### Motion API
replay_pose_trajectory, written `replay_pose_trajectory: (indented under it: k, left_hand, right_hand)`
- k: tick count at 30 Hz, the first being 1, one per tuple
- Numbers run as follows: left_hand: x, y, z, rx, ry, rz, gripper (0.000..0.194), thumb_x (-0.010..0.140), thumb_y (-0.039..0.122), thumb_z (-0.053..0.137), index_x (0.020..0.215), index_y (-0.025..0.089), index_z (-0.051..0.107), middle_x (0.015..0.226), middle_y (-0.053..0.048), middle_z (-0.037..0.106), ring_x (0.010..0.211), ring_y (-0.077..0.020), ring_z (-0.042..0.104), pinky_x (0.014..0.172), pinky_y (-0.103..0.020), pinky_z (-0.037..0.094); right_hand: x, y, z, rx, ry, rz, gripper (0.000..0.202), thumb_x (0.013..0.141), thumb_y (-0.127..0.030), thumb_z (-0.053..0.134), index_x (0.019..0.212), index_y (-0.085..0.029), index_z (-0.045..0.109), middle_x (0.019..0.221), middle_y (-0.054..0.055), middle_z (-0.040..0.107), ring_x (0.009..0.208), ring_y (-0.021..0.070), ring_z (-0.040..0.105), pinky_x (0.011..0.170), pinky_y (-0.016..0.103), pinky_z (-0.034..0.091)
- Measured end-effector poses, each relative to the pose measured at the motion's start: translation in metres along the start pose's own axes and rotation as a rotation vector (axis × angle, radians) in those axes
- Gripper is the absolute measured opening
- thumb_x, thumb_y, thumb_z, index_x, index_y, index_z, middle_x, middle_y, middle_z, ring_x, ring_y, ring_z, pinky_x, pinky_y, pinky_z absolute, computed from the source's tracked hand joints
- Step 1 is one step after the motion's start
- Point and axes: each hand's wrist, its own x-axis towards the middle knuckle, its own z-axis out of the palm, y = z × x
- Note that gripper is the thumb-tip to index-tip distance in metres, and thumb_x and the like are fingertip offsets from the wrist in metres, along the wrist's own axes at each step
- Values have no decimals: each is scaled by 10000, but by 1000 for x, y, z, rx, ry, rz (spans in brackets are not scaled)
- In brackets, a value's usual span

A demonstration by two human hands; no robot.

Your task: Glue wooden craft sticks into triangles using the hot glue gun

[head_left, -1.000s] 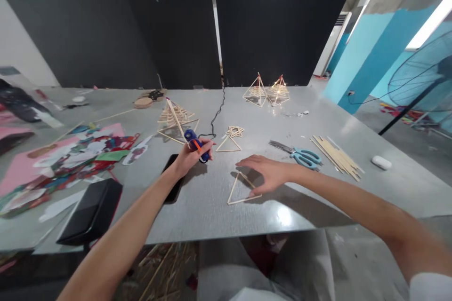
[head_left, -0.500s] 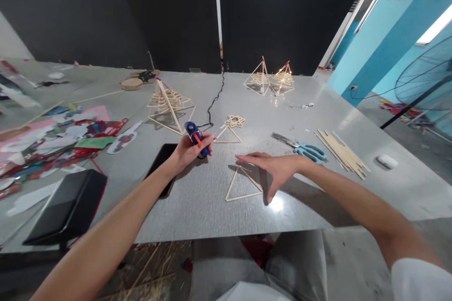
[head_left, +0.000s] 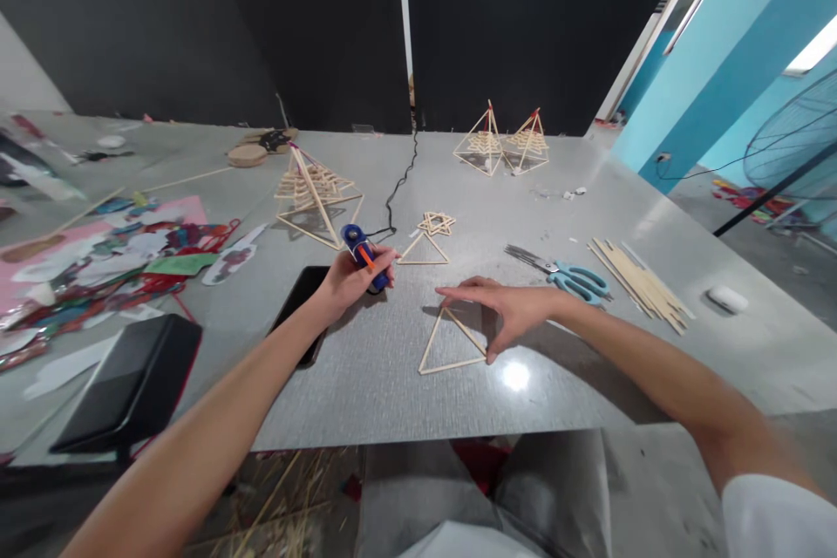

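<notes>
My left hand [head_left: 358, 277] is closed around a blue glue gun [head_left: 355, 237] with an orange trigger, held just above the table. My right hand [head_left: 503, 307] is spread over a triangle of thin wooden sticks [head_left: 452, 366] lying flat. Its thumb tip meets the triangle's right corner, and its fingers reach over the top corner; I cannot tell whether they press on it. Beyond the hands lie a second stick triangle [head_left: 425, 261] and a small star of sticks [head_left: 437, 223]. A dark phone [head_left: 297, 301] rests partly under my left wrist.
Blue-handled scissors [head_left: 575, 281] and a bundle of flat sticks [head_left: 641, 283] lie at right, near a white mouse [head_left: 727, 300]. Stick pyramids [head_left: 314, 192] stand farther back. A black cord [head_left: 400, 183] crosses the table. Colourful scraps [head_left: 131, 266] and a black box [head_left: 131, 384] occupy the left.
My right thumb has come in from beside the triangle to its right corner, narrowing the hand's spread. The left hand and glue gun stay in place. The lights on one back pyramid no longer glow.
</notes>
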Motion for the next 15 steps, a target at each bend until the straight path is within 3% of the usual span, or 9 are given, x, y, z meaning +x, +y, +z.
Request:
replay_pose_trajectory:
  k: [9,15]
  left_hand:
    - [1,-2,1,6,4,-11,662,664,743,951,912,166,742,640,-8,694,557,-185,669,595,-339,572]
    - [1,-3,1,13,2,-14,668,675,762,938,914,172,739,646,-6,695,559,-182,667,597,-342,575]
  right_hand:
    - [1,7,2,-13,-1,-34,1248,844,-614,897,1798,-330,145,1721,85,498,1562,358,350,1350,526,198]
    - [2,8,2,-20,-4,-13,1221,837,-633,894,1792,-322,199,1768,95,421,1576,365,337,1347,521,216]
